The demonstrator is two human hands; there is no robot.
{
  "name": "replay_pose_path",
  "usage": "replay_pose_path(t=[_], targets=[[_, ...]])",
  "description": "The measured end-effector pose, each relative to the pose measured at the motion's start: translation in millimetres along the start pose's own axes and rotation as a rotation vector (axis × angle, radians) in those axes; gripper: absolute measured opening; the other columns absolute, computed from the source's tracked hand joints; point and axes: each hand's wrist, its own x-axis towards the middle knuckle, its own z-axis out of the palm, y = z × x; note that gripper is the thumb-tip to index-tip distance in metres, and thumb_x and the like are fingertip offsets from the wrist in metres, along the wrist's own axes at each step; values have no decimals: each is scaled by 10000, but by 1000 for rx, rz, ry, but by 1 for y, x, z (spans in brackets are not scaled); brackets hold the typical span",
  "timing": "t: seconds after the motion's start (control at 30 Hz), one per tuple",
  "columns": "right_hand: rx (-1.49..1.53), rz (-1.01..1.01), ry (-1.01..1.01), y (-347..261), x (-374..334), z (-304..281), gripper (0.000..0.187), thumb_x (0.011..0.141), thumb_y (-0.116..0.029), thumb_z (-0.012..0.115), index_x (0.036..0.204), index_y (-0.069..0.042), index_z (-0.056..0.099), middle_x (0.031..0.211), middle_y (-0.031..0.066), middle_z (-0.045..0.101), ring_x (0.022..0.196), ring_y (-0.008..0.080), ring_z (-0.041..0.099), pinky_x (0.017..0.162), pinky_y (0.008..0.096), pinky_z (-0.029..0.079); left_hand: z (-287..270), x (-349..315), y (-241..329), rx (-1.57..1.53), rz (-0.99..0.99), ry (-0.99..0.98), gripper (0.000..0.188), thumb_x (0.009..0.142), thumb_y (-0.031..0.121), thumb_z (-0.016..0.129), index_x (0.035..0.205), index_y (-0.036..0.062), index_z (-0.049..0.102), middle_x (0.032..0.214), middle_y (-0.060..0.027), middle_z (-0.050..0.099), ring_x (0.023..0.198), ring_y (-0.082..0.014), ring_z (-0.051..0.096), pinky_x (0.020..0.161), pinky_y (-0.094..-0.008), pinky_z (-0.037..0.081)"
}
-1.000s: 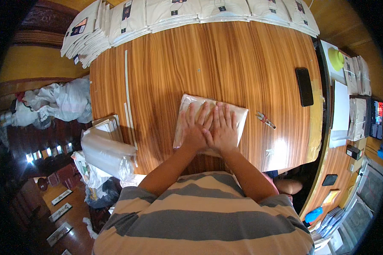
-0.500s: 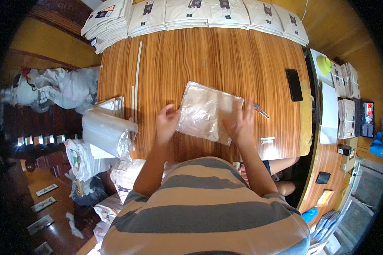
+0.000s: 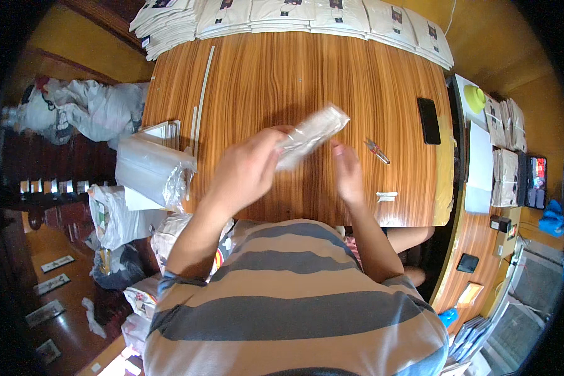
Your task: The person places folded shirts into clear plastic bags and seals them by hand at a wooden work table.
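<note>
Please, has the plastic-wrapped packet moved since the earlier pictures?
Yes, upward. The plastic-wrapped packet lay flat on the table; now the left hand holds it tilted up from the tabletop.

shirt (image 3: 294, 319): broad grey-tan stripes | sleeves (image 3: 402, 289): short | left hand (image 3: 247, 170), right hand (image 3: 349, 178): bare
</note>
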Motion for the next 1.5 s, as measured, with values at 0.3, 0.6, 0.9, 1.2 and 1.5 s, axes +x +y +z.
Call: replay_pose_path(t=[0.3, 0.6, 0.9, 1.2, 1.5], targets=[[486, 546, -106, 75, 15, -16, 560, 993, -361, 735, 1369, 38, 623, 1236, 126, 743, 1100, 209, 696, 993, 356, 542, 87, -60, -40, 217, 265, -143, 373, 922, 240, 775, 1244, 68, 697, 1409, -135, 633, 1336, -331, 588, 1106, -504, 503], [-19, -60, 99, 16, 57, -16, 297, 1001, -133, 752, 1239, 26, 676, 1052, 105, 781, 918, 138, 708, 802, 301, 575, 140, -46, -151, 158, -397, 194, 583, 943, 280, 752, 1429, 12, 572, 1520, -271, 509, 1429, -428, 474, 1141, -532, 438], [-101, -161, 183, -122, 322, -156, 413, 1018, -200, 739, 1334, 43, 631, 1140, 152, 770, 968, 184, 736, 843, 327, 591, 175, -40, -178, 382, -343, 188, 737, 926, 319, 724, 1566, 76, 450, 1697, -232, 269, 1562, -479, 242, 1262, -615, 265], [-861, -83, 294, -15, 574, -186, 763, 912, -477, 796, 1455, 14, 582, 1169, 218, 759, 1011, 334, 755, 918, 374, 581, 166, -33, -170, 287, -454, 63, 784, 899, 342, 751, 1591, 127, 453, 1719, -217, 256, 1582, -467, 227, 1257, -643, 257], [-1045, -287, 485, -35, 547, -144, 800, 967, -604, 656, 1468, 15, 578, 1161, 266, 742, 1112, 393, 717, 988, 453, 549, 165, -39, -166, 286, -471, 84, 749, 906, 382, 746, 1566, 142, 485, 1681, -234, 304, 1575, -464, 239, 1259, -653, 242]])
